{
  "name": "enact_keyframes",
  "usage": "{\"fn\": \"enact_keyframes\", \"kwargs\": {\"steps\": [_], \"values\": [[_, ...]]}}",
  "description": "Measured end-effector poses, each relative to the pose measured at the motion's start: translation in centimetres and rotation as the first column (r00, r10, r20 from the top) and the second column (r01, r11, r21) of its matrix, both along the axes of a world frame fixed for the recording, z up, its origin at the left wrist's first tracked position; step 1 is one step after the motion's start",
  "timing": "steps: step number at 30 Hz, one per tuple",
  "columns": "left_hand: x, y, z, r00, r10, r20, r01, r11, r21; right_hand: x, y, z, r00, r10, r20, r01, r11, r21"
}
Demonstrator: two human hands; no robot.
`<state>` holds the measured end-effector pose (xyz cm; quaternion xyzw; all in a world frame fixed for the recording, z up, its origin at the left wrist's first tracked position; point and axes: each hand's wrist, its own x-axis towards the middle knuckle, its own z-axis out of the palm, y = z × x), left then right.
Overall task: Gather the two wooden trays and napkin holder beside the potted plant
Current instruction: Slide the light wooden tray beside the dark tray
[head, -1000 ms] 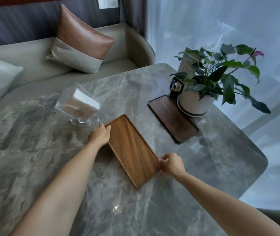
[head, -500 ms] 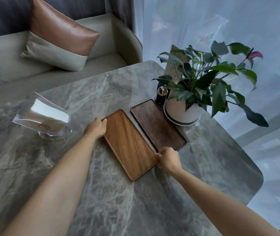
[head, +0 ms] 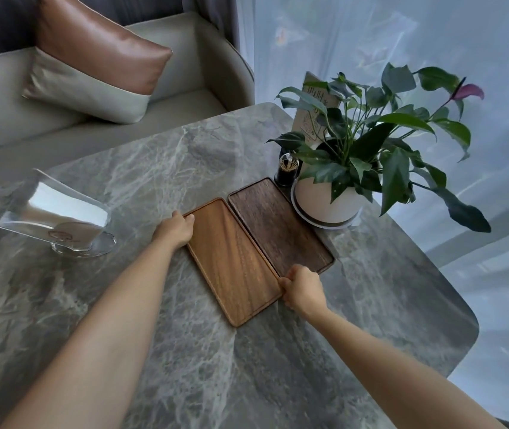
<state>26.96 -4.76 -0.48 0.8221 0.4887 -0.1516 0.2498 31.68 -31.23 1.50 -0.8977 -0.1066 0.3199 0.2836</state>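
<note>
A light wooden tray (head: 233, 261) lies flat on the marble table, its long side touching a darker wooden tray (head: 278, 224). The dark tray lies against the white pot of the plant (head: 327, 199). My left hand (head: 174, 229) grips the light tray's far left corner. My right hand (head: 302, 289) holds its near right corner. A clear napkin holder (head: 58, 218) with white napkins stands apart at the left of the table.
A small dark toothpick jar (head: 286, 173) and a menu card (head: 315, 116) stand behind the pot. The grey marble table (head: 185, 351) has a rounded right edge. A sofa with a brown and grey cushion (head: 92, 63) lies beyond the table.
Both hands slid the light tray to the right until it met the dark tray. The napkin holder stayed where it was.
</note>
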Motion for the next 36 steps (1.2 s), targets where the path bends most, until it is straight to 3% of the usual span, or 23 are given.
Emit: {"fn": "enact_keyframes", "kwargs": {"steps": [17,21,27,32,36], "values": [[-2.6,-1.6,1.1,0.991,-0.004,0.132,0.002,1.0,0.011,0.1,0.7,0.6,0.97,0.199,0.138,-0.176,0.971,-0.164],[-5.3,-2.0,2.8,0.971,-0.03,0.235,0.003,0.994,0.113,-0.2,3.1,2.1,0.941,0.203,0.271,-0.178,0.977,-0.114],[-9.3,-1.5,7.3,0.888,-0.048,0.458,-0.053,0.977,0.206,-2.1,9.5,5.7,0.873,0.306,0.381,-0.35,0.935,0.051],[-13.3,1.1,10.9,0.817,-0.061,0.573,-0.19,0.91,0.368,-4.7,14.8,8.3,0.806,0.408,0.43,-0.5,0.857,0.123],[-16.7,4.1,11.8,0.812,0.043,0.582,-0.338,0.847,0.41,-6.8,18.5,9.2,0.732,0.493,0.47,-0.612,0.779,0.135]]}}
